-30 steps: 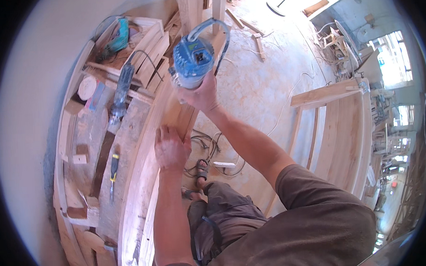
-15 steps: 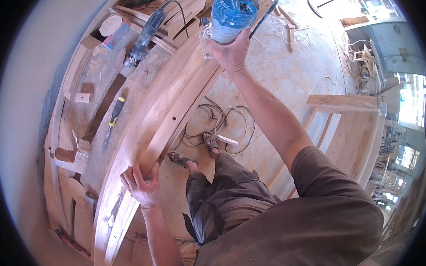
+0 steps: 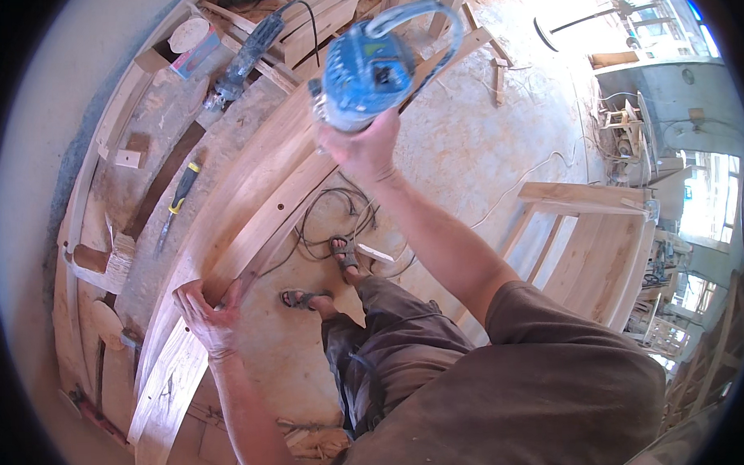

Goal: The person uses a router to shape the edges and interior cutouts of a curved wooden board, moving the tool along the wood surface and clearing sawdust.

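Observation:
A long, curved piece of pale wood (image 3: 247,186) runs from the lower left to the upper middle, with a small dark hole in its side. My left hand (image 3: 210,317) grips the near part of this wood, fingers over the top and thumb against the near side. Farther along, my right hand (image 3: 364,147) is closed round the lower body of a blue corded trim router (image 3: 366,75). The router is upright over the wood, slightly blurred; its base is partly hidden, so I cannot tell whether it touches.
On the workbench (image 3: 146,212) behind the wood lie a yellow-and-black screwdriver (image 3: 177,198), a grey power tool (image 3: 247,56) and a small wood block (image 3: 128,158). Cables (image 3: 314,226) coil on the floor by my feet. A wooden bench-like frame (image 3: 585,245) stands at the right.
The router in my right hand has come left and nearer along the wood. My left hand keeps its grip on the wood, and the whole view has shifted a little.

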The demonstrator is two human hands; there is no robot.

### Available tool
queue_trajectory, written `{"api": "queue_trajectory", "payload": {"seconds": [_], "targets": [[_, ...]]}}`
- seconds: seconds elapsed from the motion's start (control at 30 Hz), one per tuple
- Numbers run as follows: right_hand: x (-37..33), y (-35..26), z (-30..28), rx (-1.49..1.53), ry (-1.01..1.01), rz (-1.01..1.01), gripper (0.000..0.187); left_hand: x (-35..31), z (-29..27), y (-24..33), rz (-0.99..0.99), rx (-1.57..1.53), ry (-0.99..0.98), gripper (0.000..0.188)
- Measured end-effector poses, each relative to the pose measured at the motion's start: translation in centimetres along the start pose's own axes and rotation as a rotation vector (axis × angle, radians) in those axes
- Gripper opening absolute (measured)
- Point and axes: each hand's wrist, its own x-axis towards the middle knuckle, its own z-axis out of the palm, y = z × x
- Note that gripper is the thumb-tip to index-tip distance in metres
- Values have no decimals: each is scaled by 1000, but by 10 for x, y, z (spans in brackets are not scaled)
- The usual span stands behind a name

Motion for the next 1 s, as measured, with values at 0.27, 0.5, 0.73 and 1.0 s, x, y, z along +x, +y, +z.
{"api": "queue_trajectory", "payload": {"seconds": [0.27,0.5,0.73,1.0], "targets": [[-59,-34,47,-2,-68,-81,83,-2,-1,-2,-33,-31,4,55],[-79,-47,69,-8,-113,-272,84,0,-1,-3,-64,-66,11,60],[-44,-30,45,28,-50,-190,77,-2,-6,-9,-99,-85,-13,62],[87,19,-61,-86,106,-61,85,0,0,-5,-84,-68,-19,58]]}}
